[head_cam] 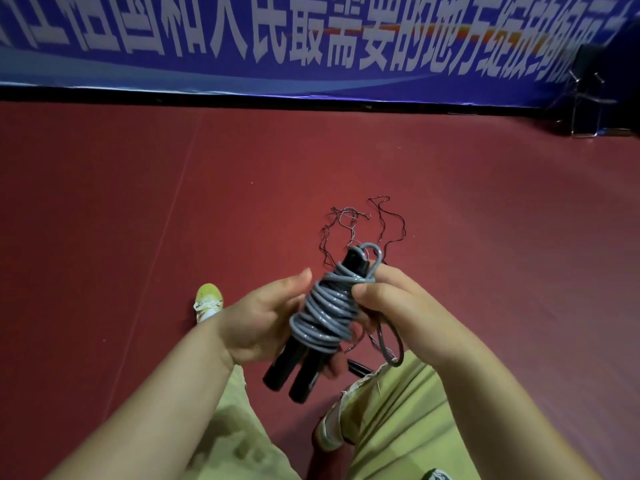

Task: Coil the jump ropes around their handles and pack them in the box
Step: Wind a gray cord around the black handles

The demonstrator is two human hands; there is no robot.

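Now both hands [263, 317] hold the coiled jump rope [325, 313] — handles [294, 372] tilted down-left

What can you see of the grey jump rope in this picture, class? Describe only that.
The grey jump rope is a glossy, plastic-looking cord wound in many uneven turns round two black handles held side by side, tilted. A small loop sticks up at the top; a short loose loop hangs lower right. The left hand grips the bundle, and the right hand pinches the coils.
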